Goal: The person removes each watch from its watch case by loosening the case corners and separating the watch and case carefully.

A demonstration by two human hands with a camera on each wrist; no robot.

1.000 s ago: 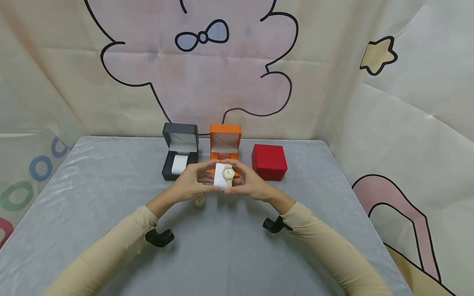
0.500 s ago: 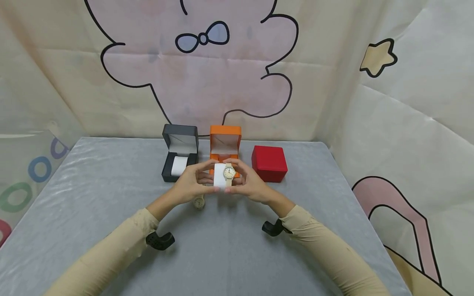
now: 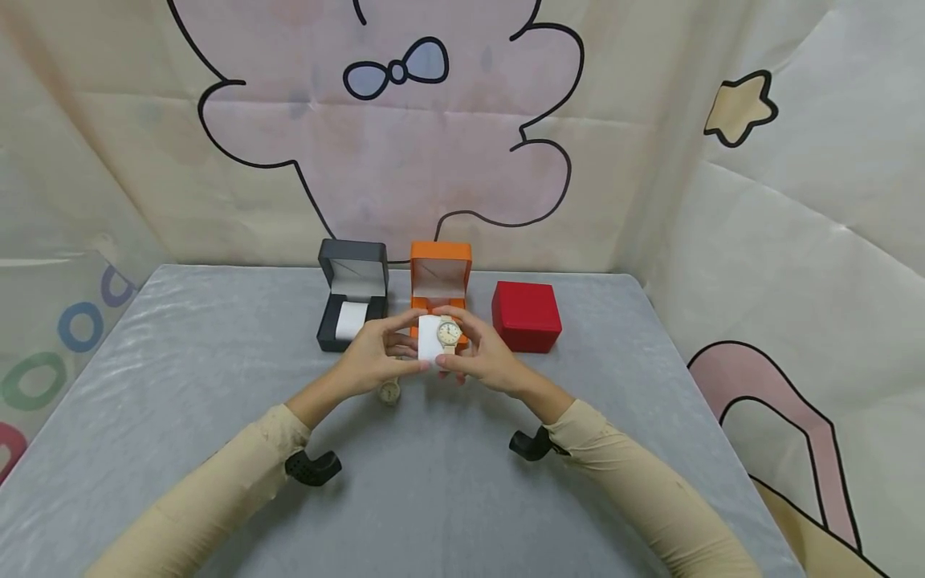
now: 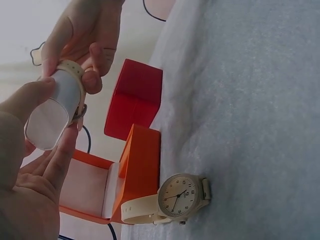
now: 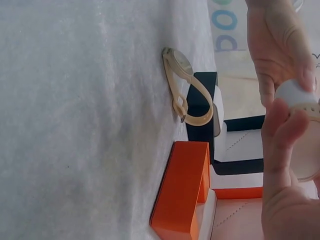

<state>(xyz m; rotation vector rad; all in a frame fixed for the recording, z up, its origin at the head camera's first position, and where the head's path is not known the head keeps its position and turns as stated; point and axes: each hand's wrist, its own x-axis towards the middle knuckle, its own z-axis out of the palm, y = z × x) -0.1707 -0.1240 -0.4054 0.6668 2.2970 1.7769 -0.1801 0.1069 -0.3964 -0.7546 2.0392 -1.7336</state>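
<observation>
Over the table, both hands hold a white watch pillow [image 3: 429, 337] with a cream-strapped wristwatch [image 3: 449, 333] wrapped around its right part, dial facing me. My left hand [image 3: 370, 358] grips the pillow's left end between thumb and fingers. At the other end my right hand [image 3: 496, 361] pinches the watch strap against the pillow; in the left wrist view the strap [image 4: 75, 68] and its buckle show beneath that hand. Another cream wristwatch [image 4: 177, 196] lies on its side on the cloth, near and below my left hand, its strap buckled into a loop.
Behind the hands stands an open orange watch box [image 3: 441, 251], its base partly hidden by them. To its left is an open dark grey box [image 3: 352, 252] with a white pillow [image 3: 351, 321] inside. A closed red box [image 3: 526, 318] stands right. Grey cloth [image 3: 433, 498] covers the table.
My right thumb and fingers have shifted slightly on the watch and pillow, the thumb moving up. The left hand, boxes and lying watch stay put.
</observation>
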